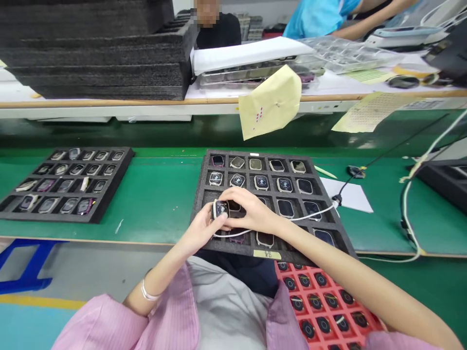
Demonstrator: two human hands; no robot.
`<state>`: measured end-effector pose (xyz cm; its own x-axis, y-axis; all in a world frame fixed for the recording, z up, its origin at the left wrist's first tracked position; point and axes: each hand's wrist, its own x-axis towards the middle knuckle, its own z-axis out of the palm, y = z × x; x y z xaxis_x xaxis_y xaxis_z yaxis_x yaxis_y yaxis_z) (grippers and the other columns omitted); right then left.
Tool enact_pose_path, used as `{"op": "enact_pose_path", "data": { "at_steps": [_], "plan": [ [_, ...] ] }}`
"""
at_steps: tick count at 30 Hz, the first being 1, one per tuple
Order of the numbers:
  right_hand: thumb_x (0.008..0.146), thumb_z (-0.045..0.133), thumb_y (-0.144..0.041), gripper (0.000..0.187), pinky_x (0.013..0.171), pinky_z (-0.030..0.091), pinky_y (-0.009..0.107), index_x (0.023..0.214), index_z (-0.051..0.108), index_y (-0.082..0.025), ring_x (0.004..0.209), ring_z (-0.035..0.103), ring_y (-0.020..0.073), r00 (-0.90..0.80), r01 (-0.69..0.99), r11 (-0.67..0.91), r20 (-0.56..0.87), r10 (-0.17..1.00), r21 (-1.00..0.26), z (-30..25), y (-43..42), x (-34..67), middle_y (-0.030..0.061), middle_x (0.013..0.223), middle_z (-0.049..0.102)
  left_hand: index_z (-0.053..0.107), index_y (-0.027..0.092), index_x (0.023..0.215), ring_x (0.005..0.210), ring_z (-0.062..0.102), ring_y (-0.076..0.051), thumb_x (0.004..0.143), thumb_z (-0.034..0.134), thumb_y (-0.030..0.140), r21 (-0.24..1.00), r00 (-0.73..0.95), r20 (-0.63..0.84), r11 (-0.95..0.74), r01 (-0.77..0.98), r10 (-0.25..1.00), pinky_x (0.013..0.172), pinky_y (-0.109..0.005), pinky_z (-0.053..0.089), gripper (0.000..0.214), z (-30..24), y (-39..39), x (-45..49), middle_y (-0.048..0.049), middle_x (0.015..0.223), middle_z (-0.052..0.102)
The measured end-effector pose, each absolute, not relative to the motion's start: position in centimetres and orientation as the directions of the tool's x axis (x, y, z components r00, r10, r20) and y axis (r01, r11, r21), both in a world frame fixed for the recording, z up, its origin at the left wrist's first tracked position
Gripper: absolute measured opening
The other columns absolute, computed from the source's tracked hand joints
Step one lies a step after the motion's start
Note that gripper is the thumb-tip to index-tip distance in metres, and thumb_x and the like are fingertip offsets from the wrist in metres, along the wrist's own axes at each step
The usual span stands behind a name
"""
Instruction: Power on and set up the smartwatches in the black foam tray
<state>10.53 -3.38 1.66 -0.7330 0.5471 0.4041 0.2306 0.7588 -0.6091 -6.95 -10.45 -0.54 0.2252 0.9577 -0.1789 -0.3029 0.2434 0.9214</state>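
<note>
Head view, hands (255, 210) together, watch (221, 207) between

So it's a little square smartwatch (221, 208), rounded corners, pale case, and the screen's lit: dark background with whitish graphics (way too small to read, sorry). It's held between the left hand (206, 224) and right hand (251, 209), face toward the wearer, above the left side of a black foam tray (205, 175).

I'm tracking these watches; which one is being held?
The lit watch between left hand and right hand, above the central black tray; the other watches there sit in slots.
</note>
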Motion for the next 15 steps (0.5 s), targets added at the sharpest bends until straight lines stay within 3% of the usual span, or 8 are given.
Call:
{"op": "enact_pose_path", "data": {
  "at_steps": [2,4,9,12,15],
  "plan": [
    [0.084,0.071,-0.030,0.029,0.087,0.050,0.036,0.105,0.056,-0.016,0.098,0.060,0.0216,-0.680,0.325,0.736,0.394,0.618,-0.594,1.9,-2.6,9.8,0.0094,0.104,0.062,0.054,0.013,0.105,0.069,0.064,-0.014,0.079,0.070,0.040,0.934,0.200,-0.175,0.227,-0.277,0.964,0.069,-0.028,0.054,0.040,-0.5,-10.9,-6.8,-0.0048,0.082,0.067],
    [0.085,0.070,-0.031,0.029,0.086,0.050,0.036,0.103,0.057,-0.013,0.096,0.061,0.0216,-0.660,0.483,0.717,0.330,0.676,-0.503,1.8,-1.8,8.4,0.0107,0.103,0.062,0.053,0.013,0.099,0.062,0.060,-0.011,0.081,0.068,0.039,0.946,0.159,-0.164,0.201,-0.253,0.974,0.062,-0.024,0.051,0.034,-0.6,-11.5,-6.7,-0.0021,0.076,0.063],
    [0.077,0.078,-0.029,0.036,0.090,0.045,0.050,0.103,0.063,-0.008,0.108,0.055,0.0337,-0.754,0.545,0.766,0.202,0.626,-0.340,1.6,-1.3,6.5,0.0186,0.111,0.062,0.049,0.018,0.101,0.062,0.058,-0.009,0.082,0.067,0.033,0.968,-0.031,-0.102,0.092,-0.233,0.994,0.060,-0.021,0.049,0.030,-1.0,-13.1,-6.6,0.0009,0.079,0.061],
    [0.080,0.075,-0.032,0.039,0.093,0.044,0.048,0.112,0.063,-0.013,0.117,0.050,0.0325,-0.789,0.537,0.794,0.161,0.593,-0.286,2.3,-1.9,8.5,0.0169,0.126,0.055,0.049,0.017,0.105,0.061,0.058,-0.011,0.083,0.066,0.034,0.951,0.039,-0.111,0.117,-0.286,0.993,0.059,-0.023,0.049,0.032,-0.8,-12.8,-6.6,-0.0002,0.079,0.062],
    [0.084,0.070,-0.027,0.030,0.090,0.046,0.047,0.109,0.063,-0.013,0.115,0.052,0.0315,-0.762,0.616,0.763,0.097,0.640,-0.196,3.0,-2.5,11.0,0.0174,0.123,0.055,0.051,0.015,0.109,0.060,0.057,-0.011,0.083,0.065,0.033,0.918,0.181,-0.144,0.200,-0.342,0.973,0.056,-0.023,0.048,0.035,0.0,-11.6,-6.2,-0.0025,0.078,0.063]
  ]
}}
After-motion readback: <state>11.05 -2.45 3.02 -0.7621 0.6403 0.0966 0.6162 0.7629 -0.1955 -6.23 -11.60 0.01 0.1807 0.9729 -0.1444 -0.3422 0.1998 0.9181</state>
